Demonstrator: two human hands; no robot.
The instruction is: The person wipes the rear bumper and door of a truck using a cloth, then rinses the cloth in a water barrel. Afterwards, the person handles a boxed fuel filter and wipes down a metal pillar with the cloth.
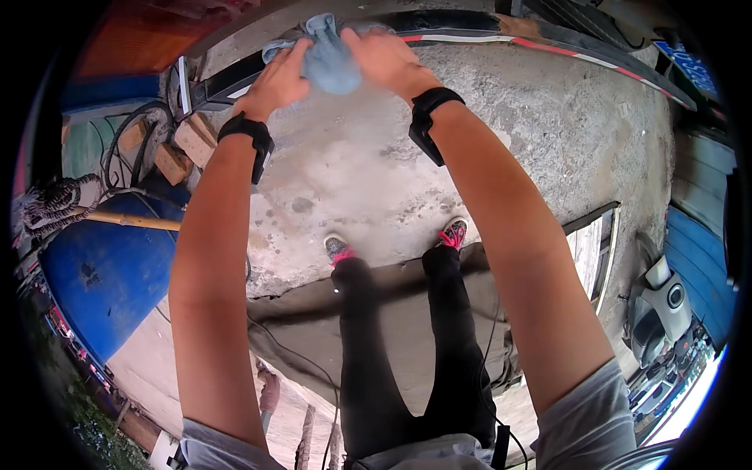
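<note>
A light blue cloth [330, 64], bunched and hanging down, is between both hands at the top of the head view, in front of a dark bar [462, 25] with a red and white strip. My left hand [280, 80] is closed on the cloth's left side. On its right side my right hand [381, 59] grips the cloth's upper edge, its fingertips slightly blurred. Both wrists wear black bands.
Bricks [194, 139] and black cables lie at the left, beside a blue barrel [106, 270] with a bamboo pole [133, 219]. A grey-white machine [666, 301] stands at the right. A dark mat [305, 313] lies by my feet.
</note>
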